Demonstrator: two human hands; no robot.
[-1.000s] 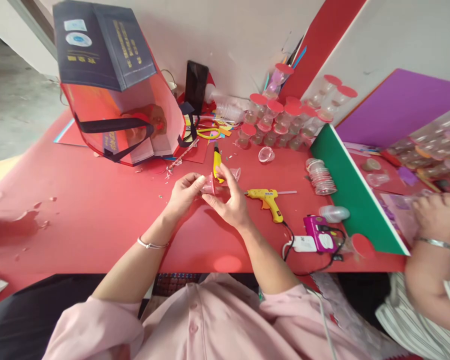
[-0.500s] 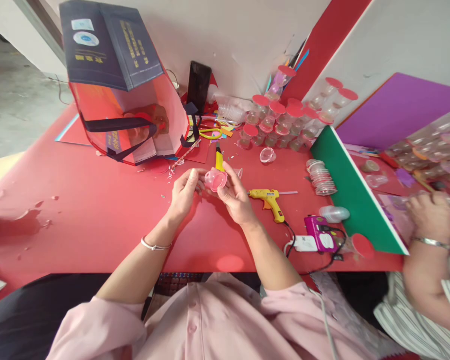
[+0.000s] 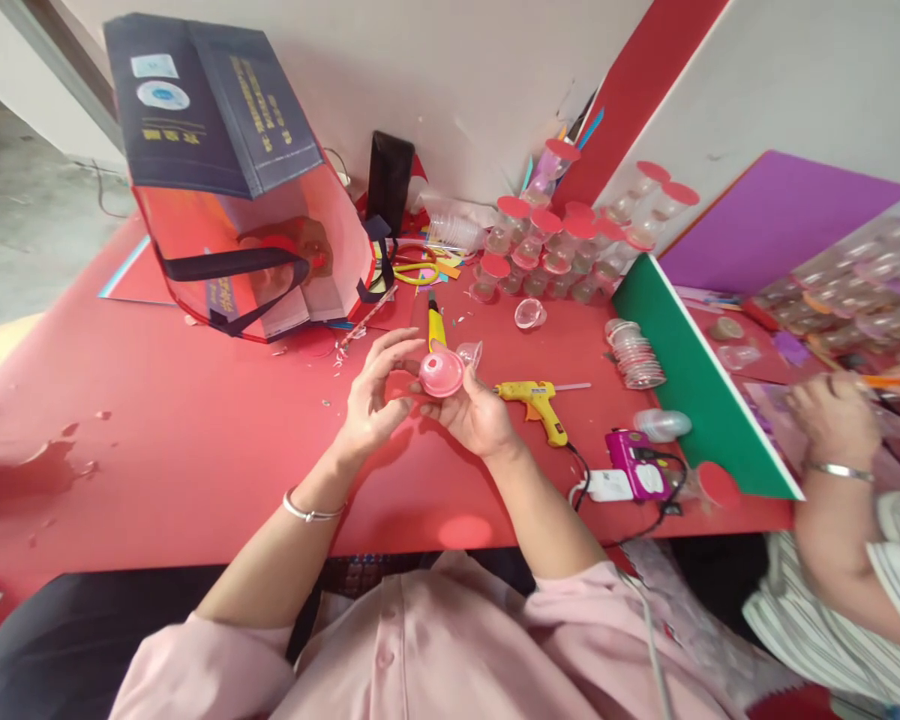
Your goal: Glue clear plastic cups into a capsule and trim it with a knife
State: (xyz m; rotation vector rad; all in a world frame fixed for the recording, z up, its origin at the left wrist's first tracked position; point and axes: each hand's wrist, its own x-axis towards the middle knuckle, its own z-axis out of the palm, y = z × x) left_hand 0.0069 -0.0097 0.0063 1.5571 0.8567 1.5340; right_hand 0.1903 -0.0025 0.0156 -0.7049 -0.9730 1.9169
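Covering most of the view — red table [image 3: 195, 450]. Navy-and-red bag [image 3: 195, 110] gapes open at back left, dark strap across its mouth. Green partition [image 3: 709, 380] runs along the right side. Clear cups with red discs [image 3: 546, 222] cluster at the back, right of centre. Left hand [image 3: 369, 410] wide, thumb and curved fingers apart, just beside the pink cup; can't tell if fingertips touch it. Right hand [image 3: 481, 420] holds that cup, thumb at its rim. Yellow glue gun [image 3: 540, 405] lies right of the right hand, nozzle pointing left. Stacked clear cups [image 3: 636, 353] lie by the partition. Yellow knife [image 3: 436, 328] just beyond the hands, black end away. Pink cup [image 3: 442, 373] between both hands, over the table — single clear cup [image 3: 470, 353] just behind it.
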